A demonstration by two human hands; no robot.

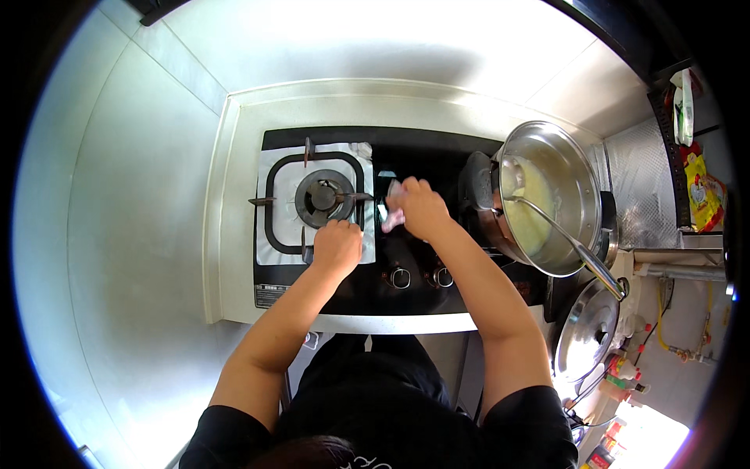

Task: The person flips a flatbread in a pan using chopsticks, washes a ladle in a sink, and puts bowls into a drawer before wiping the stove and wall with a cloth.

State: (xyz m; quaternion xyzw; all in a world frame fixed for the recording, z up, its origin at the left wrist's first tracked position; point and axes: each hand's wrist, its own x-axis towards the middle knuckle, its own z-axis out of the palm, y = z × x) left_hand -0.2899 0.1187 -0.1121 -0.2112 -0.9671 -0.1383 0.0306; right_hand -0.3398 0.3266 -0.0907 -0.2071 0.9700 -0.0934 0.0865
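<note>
A black glass gas hob (422, 293) lies before me. My right hand (422, 209) is closed round a crumpled pink-and-white cloth (394, 219), pressed to the glass between the two burners. My left hand (337, 248) has its fingers curled over the near right corner of the left burner's black pan support (269, 199). What those fingers hold, if anything, is hidden beneath them. Silver foil (277, 248) lies under this support, around the round burner (323, 197).
On the right burner stands a deep steel pot (578, 176) with pale yellow liquid (535, 223) and a steel ladle (578, 250) leaning across its rim. A lid (586, 332) sits at the near right. Packets (703, 195) fill a dark rack. Two knobs (400, 277) face me.
</note>
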